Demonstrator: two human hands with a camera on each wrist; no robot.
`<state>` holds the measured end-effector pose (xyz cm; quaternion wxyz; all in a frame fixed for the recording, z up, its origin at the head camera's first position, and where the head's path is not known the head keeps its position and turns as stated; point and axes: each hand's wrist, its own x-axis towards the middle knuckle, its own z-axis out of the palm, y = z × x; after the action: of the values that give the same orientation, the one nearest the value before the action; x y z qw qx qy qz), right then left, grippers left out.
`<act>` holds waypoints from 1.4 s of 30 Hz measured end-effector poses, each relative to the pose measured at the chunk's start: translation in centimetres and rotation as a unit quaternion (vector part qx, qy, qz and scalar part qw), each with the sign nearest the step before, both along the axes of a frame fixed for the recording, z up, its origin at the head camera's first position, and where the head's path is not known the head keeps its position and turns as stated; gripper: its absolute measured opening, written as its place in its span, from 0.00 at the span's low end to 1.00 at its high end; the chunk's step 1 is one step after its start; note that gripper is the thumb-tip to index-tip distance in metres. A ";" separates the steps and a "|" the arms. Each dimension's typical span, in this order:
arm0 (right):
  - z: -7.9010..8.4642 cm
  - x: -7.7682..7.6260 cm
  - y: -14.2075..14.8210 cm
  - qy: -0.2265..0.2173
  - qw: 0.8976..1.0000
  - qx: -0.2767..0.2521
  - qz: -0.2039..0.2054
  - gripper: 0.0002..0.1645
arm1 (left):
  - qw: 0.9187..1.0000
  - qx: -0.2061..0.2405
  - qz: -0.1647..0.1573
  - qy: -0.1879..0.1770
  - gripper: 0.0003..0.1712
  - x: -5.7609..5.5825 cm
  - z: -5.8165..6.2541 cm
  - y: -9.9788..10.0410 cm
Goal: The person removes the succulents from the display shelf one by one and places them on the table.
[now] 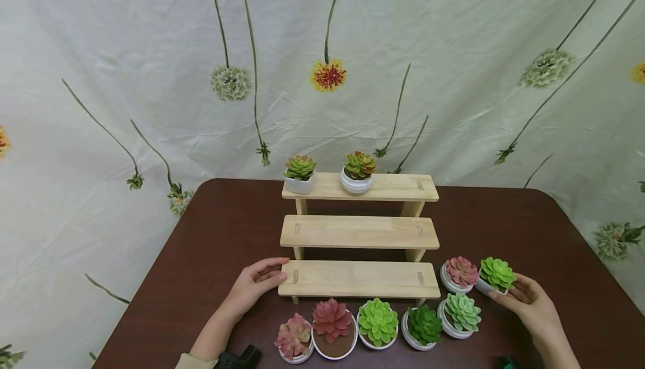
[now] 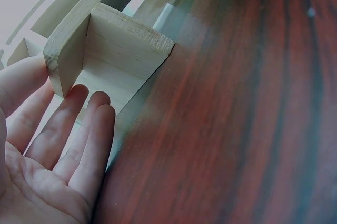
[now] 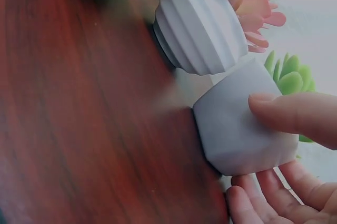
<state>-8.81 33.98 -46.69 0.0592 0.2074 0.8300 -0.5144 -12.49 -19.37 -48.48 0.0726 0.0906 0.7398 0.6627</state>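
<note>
My right hand (image 1: 531, 303) grips a potted bright green succulent (image 1: 497, 272) at the right of the group. In the right wrist view, the thumb presses one side of its white faceted pot (image 3: 239, 124) and the fingers lie against another side; the pot's base is right at the tabletop. Beside it stands a pink succulent (image 1: 461, 271) in a ribbed white pot (image 3: 202, 29). My left hand (image 1: 250, 286) holds the left end of the lowest board of a three-step wooden plant stand (image 1: 358, 279), thumb and forefinger at the board's end, other fingers below it.
Two potted succulents, one left (image 1: 299, 181) and one mid-board (image 1: 357, 183), stand on the top step. Several more, among them a dark pink one (image 1: 332, 321) and a pale green one (image 1: 461, 313), line the stand's front and right on the dark table (image 1: 201, 246). A floral cloth (image 1: 302, 117) hangs behind.
</note>
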 end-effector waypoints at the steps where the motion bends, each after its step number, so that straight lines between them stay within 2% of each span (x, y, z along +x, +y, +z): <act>1: 0.1 0.0 0.1 0.002 1.000 -0.001 0.007 0.54 | 1.000 -0.001 0.001 0.000 0.22 0.0 0.0 0.0; 8: 1.2 0.3 0.5 0.003 0.999 0.000 0.054 0.55 | 1.000 -0.003 -0.001 0.004 0.22 0.0 0.0 0.0; 17: 2.5 0.2 0.1 0.067 0.994 0.051 0.072 0.51 | 1.000 -0.011 0.017 -0.008 0.22 0.0 -0.1 0.1; 20: 2.2 -0.3 0.7 0.080 0.993 0.048 0.075 0.52 | 1.000 -0.009 0.010 -0.003 0.22 0.1 0.0 0.1; 24: 0.8 -1.5 2.2 0.093 0.992 0.051 0.072 0.54 | 1.000 -0.002 -0.002 0.004 0.22 0.1 0.0 0.0; 28: -0.2 -2.4 3.0 0.123 0.988 0.056 0.080 0.52 | 1.000 0.004 -0.008 0.009 0.22 0.0 0.0 -0.1; 31: 0.6 -2.7 2.3 0.130 0.987 0.048 0.087 0.50 | 1.000 0.006 -0.009 0.012 0.22 0.0 -0.1 -0.1; 38: 5.9 -2.2 -1.7 0.124 0.986 0.044 0.098 0.49 | 1.000 0.009 -0.011 0.016 0.22 0.0 -0.1 0.0; 42: 8.2 -2.0 -3.6 0.152 0.981 0.050 0.110 0.47 | 1.000 0.009 -0.010 0.015 0.22 0.0 -0.1 -0.1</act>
<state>-10.83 30.39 -38.48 -0.0217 0.0367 0.8717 -0.4881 -12.48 -19.43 -48.57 0.0674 0.1090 0.7339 0.6671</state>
